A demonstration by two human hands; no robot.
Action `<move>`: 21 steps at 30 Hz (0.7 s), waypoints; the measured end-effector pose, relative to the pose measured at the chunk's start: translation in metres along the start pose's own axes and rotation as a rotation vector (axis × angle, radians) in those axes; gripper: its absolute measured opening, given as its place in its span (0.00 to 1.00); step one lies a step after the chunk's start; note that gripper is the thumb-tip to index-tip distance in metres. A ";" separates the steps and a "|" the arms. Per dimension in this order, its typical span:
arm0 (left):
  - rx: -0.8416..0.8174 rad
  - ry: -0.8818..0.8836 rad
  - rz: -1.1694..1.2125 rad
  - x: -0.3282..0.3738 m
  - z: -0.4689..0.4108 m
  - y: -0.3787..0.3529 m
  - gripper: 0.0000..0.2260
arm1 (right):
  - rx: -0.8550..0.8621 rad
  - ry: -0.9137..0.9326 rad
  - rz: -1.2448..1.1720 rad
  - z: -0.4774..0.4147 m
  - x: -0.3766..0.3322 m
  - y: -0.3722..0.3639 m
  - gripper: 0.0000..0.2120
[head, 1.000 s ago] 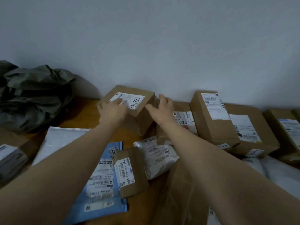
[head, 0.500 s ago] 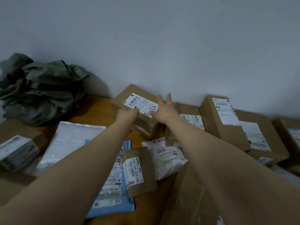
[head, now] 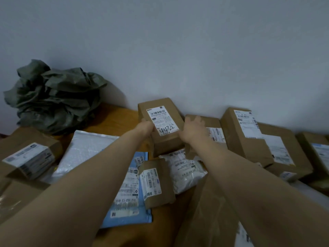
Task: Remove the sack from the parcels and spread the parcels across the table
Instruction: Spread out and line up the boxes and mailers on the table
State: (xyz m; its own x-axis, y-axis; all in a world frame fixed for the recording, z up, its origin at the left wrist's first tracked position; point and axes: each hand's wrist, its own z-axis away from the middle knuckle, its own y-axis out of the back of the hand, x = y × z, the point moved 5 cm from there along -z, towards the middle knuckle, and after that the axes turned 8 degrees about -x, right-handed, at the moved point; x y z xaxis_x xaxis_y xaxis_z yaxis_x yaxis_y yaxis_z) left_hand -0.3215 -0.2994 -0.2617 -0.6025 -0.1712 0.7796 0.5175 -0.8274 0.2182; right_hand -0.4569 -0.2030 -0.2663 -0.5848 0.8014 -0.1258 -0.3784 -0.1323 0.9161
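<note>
A plain pale wall point(head: 178, 50) backs the wooden table point(head: 114, 120). The sack point(head: 53, 97) lies crumpled well to the left of our left hand point(head: 144, 128), clear of the parcels, so we judge that part done. That hand grips the left edge of the labelled box point(head: 161, 120). Our right hand point(head: 194, 131) presses the box's right side with its fingers fairly straight. The brown boxes point(head: 249, 136) right of it and the mailers point(head: 124, 193) under our forearms overlap, so spreading remains. Our left fingertips are hidden, and parcels at the edges of the view are cut off.
</note>
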 end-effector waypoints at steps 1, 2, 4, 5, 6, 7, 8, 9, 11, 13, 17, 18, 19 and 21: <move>-0.010 -0.006 -0.029 0.000 0.009 -0.001 0.16 | 0.056 0.053 0.067 0.011 -0.005 0.000 0.26; -0.016 -0.006 -0.057 0.000 0.024 -0.003 0.12 | 0.103 0.122 0.111 0.025 -0.011 -0.002 0.26; 0.009 -0.014 -0.150 0.000 0.050 -0.002 0.10 | 0.111 0.239 0.152 0.049 -0.021 -0.011 0.27; 0.026 -0.009 -0.168 -0.001 0.062 0.000 0.11 | 0.072 0.270 0.156 0.061 -0.024 -0.018 0.27; 0.049 -0.010 -0.168 -0.003 0.072 0.003 0.11 | 0.017 0.292 0.153 0.074 -0.026 -0.024 0.28; 0.072 -0.015 -0.181 -0.008 0.083 0.006 0.10 | -0.045 0.310 0.145 0.088 -0.027 -0.032 0.29; 0.086 -0.015 -0.211 -0.012 0.095 0.008 0.06 | -0.105 0.330 0.128 0.103 -0.029 -0.039 0.30; 0.105 -0.008 -0.214 -0.018 0.109 0.012 0.04 | -0.155 0.354 0.098 0.119 -0.031 -0.048 0.31; 0.154 -0.001 -0.181 -0.036 0.131 0.019 0.07 | -0.222 0.412 -0.009 0.151 -0.038 -0.064 0.34; 0.142 0.064 -0.183 -0.061 0.159 0.023 0.17 | -0.360 0.469 -0.193 0.185 -0.047 -0.082 0.38; -0.197 0.301 -0.256 -0.126 0.221 0.026 0.30 | -0.636 0.654 -0.168 0.255 -0.066 -0.115 0.54; -0.261 0.350 -0.375 -0.142 0.238 0.027 0.32 | -0.661 0.690 -0.116 0.269 -0.072 -0.123 0.56; -0.274 0.402 -0.508 -0.162 0.251 0.031 0.37 | -0.666 0.707 -0.084 0.280 -0.077 -0.131 0.57; -0.227 0.501 -0.813 -0.198 0.274 0.040 0.51 | -0.620 0.689 -0.084 0.296 -0.088 -0.146 0.56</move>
State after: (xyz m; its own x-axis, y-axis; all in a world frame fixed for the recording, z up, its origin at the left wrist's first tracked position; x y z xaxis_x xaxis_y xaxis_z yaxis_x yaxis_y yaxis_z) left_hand -0.0154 -0.1522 -0.2466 -0.9388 0.3321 0.0912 -0.2662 -0.8679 0.4194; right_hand -0.1375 -0.0816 -0.2764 -0.7600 0.3253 -0.5627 -0.6383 -0.5367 0.5518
